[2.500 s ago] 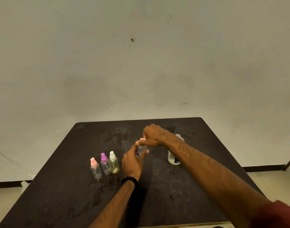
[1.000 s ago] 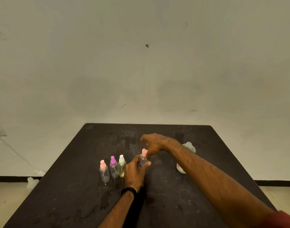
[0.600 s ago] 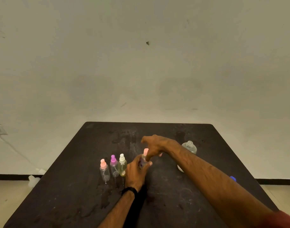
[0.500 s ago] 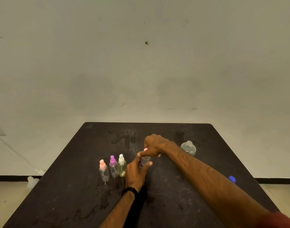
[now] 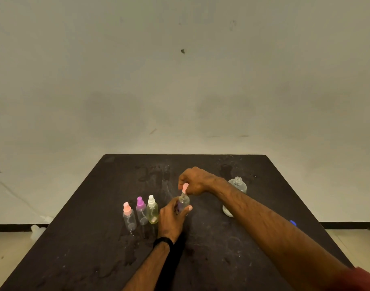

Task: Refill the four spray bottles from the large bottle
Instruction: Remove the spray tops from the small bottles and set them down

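While the left hand [image 5: 171,219] grips the spray bottle [image 5: 183,203], the right hand [image 5: 195,181] pinches its cap [image 5: 185,188].

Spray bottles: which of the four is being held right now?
The rightmost spray bottle: the left hand grips its body while the right hand pinches its pink spray top. The other three stand untouched in a row beside it.
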### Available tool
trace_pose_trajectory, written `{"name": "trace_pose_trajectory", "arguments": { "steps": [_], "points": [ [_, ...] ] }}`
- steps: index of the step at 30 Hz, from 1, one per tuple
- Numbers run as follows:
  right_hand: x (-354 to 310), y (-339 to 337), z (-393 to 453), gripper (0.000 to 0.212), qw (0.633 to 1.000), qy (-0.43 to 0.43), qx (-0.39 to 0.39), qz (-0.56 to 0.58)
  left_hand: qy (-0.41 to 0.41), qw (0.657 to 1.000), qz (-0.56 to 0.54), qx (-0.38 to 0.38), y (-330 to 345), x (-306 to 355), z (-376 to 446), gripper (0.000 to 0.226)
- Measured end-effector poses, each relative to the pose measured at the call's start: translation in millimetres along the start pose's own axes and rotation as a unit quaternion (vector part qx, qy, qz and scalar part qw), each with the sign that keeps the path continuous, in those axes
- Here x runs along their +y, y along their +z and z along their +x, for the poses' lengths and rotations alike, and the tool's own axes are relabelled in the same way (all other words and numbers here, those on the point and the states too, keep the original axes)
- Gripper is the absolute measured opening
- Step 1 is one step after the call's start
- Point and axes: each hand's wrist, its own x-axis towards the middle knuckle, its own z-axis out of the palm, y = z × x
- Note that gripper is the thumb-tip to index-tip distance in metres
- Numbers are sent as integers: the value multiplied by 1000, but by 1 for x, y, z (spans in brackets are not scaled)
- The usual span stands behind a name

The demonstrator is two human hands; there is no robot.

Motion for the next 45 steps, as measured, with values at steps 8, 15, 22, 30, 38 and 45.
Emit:
{"name": "trace_pose_trajectory", "arguments": {
  "steps": [8, 15, 22, 30, 38, 45],
  "points": [
    [14, -27, -33, 31, 999, 13, 44, 2, -18, 1000, -14, 12, -1, -10, -3, 34],
    [73, -14, -119, 22, 993, 67, 84, 49, -25, 999, -34, 23, 1, -6, 0, 34],
    [150, 49, -191, 19, 964, 204, 148, 85, -29, 998, -37, 28, 1, -8, -5, 32],
    [188, 77, -207, 5, 953, 276, 91, 90, -46, 998, -43, 26, 0, -1, -7, 63],
    [200, 85, -204, 18, 955, 276, 71, 81, -67, 996, -47, 21, -3, 3, -9, 60],
    [181, 77, -210, 57, 953, 285, 107, -4, -93, 995, 19, 31, -11, 10, -23, 76]
  ]
}}
